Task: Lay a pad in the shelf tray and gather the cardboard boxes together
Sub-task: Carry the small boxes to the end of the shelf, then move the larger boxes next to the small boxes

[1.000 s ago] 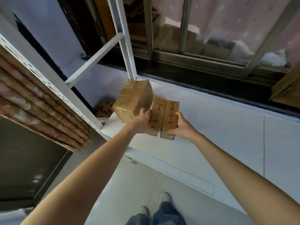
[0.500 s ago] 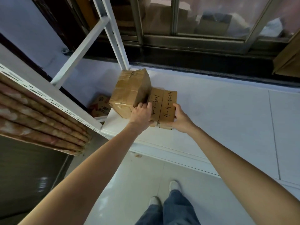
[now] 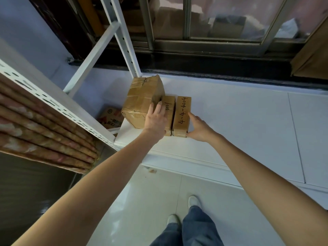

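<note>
Three cardboard boxes stand side by side at the left end of the white shelf tray [image 3: 239, 125]. The big taped box [image 3: 142, 102] is at the left, tilted against the shelf post. Beside it is a narrow box [image 3: 170, 107], then the narrow box marked 4-4-4004 [image 3: 182, 114]. My left hand [image 3: 156, 119] lies flat over the middle narrow box with its fingertips against the big box. My right hand [image 3: 199, 128] has its fingers spread, index along the marked box's right side and thumb at its front lower corner.
A perforated white shelf rail [image 3: 53, 105] runs diagonally at left, with rolled patterned mats [image 3: 44, 137] under it. A printed carton [image 3: 111, 116] sits lower down behind the tray. A window frame [image 3: 204, 45] lines the back. My feet stand on the tiled floor [image 3: 142, 201].
The two narrow boxes, held up between my hands before, now rest on the tray against the big box. My left hand has slid on top; my right hand has loosened its hold.
</note>
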The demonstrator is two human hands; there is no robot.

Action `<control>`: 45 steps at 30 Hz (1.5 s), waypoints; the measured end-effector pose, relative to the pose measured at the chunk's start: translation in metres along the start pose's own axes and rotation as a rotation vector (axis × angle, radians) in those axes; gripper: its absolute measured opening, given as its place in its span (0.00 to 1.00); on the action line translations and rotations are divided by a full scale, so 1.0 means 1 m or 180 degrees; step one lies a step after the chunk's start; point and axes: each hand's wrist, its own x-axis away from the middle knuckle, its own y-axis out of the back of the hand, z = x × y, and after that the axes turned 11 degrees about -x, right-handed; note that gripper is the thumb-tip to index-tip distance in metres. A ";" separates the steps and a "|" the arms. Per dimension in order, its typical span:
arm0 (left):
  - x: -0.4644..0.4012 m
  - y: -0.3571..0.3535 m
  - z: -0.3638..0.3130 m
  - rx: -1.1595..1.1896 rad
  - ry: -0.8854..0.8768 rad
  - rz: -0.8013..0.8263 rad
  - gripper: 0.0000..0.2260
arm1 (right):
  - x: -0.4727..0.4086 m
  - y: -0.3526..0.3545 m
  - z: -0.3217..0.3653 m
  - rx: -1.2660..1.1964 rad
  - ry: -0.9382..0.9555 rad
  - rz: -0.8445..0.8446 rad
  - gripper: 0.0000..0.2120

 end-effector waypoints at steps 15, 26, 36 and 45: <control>0.006 0.155 0.007 0.1044 -0.0075 -0.1083 0.34 | 0.142 0.139 0.004 0.0203 0.0286 -0.1504 0.37; 0.012 0.306 -0.079 0.1429 -0.0596 -0.1902 0.34 | 0.282 0.263 -0.070 0.0225 0.0211 -0.2257 0.37; 0.024 0.427 -0.217 0.1721 -0.0627 -0.2030 0.37 | 0.409 0.371 -0.185 0.0469 0.0154 -0.2427 0.38; 0.012 0.505 -0.336 0.1702 -0.1047 -0.1952 0.38 | 0.477 0.424 -0.289 0.0223 -0.0096 -0.2665 0.40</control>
